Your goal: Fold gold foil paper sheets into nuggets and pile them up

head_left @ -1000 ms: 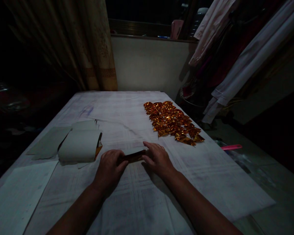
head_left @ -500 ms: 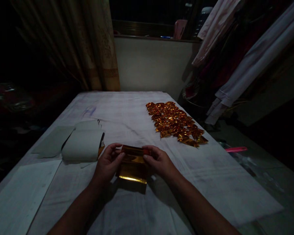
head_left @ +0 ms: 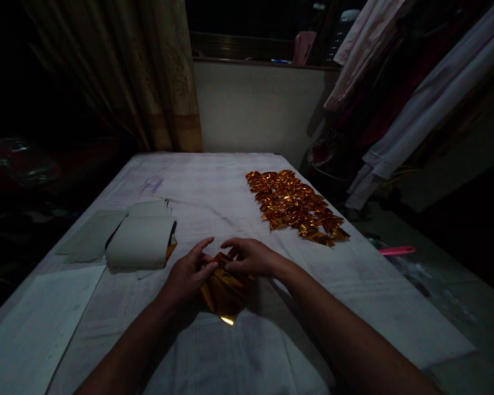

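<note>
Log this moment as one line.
left hand: holding gold foil sheet | right hand: holding same sheet | far right: folded gold foil pieces | left: pale sheets

A glossy gold foil sheet (head_left: 227, 293) gleams over a matt tablecloth (head_left: 197, 186), with shiny, crinkled foil pieces (head_left: 290, 202) near its right edge and matt paper (head_left: 139, 241) toward its left.
</note>
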{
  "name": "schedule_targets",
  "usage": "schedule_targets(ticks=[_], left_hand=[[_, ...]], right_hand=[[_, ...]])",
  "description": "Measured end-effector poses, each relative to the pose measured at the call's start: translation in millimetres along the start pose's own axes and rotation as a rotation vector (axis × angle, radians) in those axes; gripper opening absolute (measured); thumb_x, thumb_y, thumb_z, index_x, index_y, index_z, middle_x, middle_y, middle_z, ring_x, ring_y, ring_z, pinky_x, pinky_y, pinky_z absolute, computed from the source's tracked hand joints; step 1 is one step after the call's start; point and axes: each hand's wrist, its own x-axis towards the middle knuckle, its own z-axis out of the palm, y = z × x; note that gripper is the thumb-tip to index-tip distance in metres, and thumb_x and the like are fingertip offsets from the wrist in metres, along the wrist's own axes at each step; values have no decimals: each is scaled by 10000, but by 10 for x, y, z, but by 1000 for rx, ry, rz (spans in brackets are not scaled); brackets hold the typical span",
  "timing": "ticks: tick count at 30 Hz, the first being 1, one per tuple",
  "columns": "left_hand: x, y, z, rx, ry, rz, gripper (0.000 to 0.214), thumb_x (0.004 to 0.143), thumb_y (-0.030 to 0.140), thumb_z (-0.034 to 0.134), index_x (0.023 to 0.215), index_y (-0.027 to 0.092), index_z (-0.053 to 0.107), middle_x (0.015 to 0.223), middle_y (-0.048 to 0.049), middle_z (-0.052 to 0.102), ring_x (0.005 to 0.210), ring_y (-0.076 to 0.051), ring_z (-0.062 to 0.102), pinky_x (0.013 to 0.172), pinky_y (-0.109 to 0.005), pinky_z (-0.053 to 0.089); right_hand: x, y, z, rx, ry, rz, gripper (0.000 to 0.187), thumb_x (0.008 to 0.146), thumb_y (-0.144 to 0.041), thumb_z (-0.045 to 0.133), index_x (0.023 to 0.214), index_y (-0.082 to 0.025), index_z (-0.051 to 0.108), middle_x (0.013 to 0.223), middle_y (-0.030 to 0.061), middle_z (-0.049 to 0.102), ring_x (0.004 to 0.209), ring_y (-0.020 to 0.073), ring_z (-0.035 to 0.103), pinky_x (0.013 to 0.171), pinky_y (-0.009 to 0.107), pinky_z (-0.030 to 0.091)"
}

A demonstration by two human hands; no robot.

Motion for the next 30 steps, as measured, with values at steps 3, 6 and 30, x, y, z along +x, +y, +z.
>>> schedule_targets(ticks=[3, 6, 30], left_hand=[[26, -79, -17, 78, 14, 42, 635, 845, 374, 618, 1442, 204, 489, 987, -62, 747, 856, -218, 727, 784, -374, 567], [17, -147, -36, 278, 144, 189, 559, 857, 319, 617, 1401, 225, 531, 1240, -108, 682, 1051, -246, 687, 912, -437, 549], [-192, -44, 294, 879, 6, 625, 188, 904, 87, 584, 972, 235, 678, 1098, -52, 760, 1017, -241, 682, 943, -448, 450]], right_hand=[[102, 16, 58, -99, 22, -61, 427, 711, -87, 707, 1119, -213, 721, 870, -4, 749, 737, 155, 683, 642, 236, 527], [143, 128, 119, -110, 147, -50, 452, 698, -104, 709, 1132, -228, 714, 955, 10, 759, 812, 178, 700, 713, 270, 554], [-555, 440, 15, -347, 253, -134, 672, 688, 0, 566, 1302, -260, 649, 1170, 56, 717, 1029, 217, 679, 896, 348, 550]])
